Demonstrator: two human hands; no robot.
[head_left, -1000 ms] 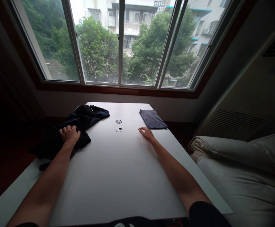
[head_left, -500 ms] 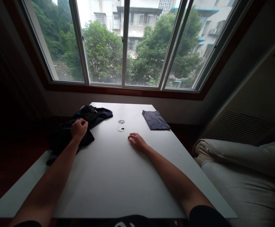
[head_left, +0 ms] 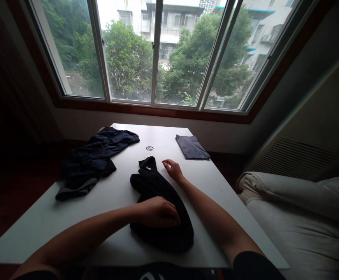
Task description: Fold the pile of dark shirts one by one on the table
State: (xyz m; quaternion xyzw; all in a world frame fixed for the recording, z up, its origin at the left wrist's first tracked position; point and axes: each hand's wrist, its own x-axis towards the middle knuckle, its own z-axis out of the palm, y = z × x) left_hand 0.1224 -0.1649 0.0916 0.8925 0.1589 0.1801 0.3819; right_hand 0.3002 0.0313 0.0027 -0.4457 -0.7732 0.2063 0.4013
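Observation:
A black garment [head_left: 154, 182] lies bunched on the white table [head_left: 108, 237] in front of me, its far end narrow and showing a small white tag. My left hand [head_left: 159, 212] is over its near part, fingers curled closed on the fabric. Just right of the garment's far end, my right hand [head_left: 173, 170] hovers low near the tabletop, holding nothing, with its fingers apart. To the left is a loose heap of dark navy and black clothing [head_left: 99, 153], partly hanging over the table's edge.
A folded grey garment [head_left: 192, 147] lies flat at the table's far right. A round metal insert [head_left: 149, 148] is set into the tabletop. A pale sofa [head_left: 300, 225] stands on the right, and a window [head_left: 154, 58] is beyond the table.
My left hand has pulled the black garment off the heap, rightward and toward me, into the table's middle. My right hand has shifted slightly right and away from me.

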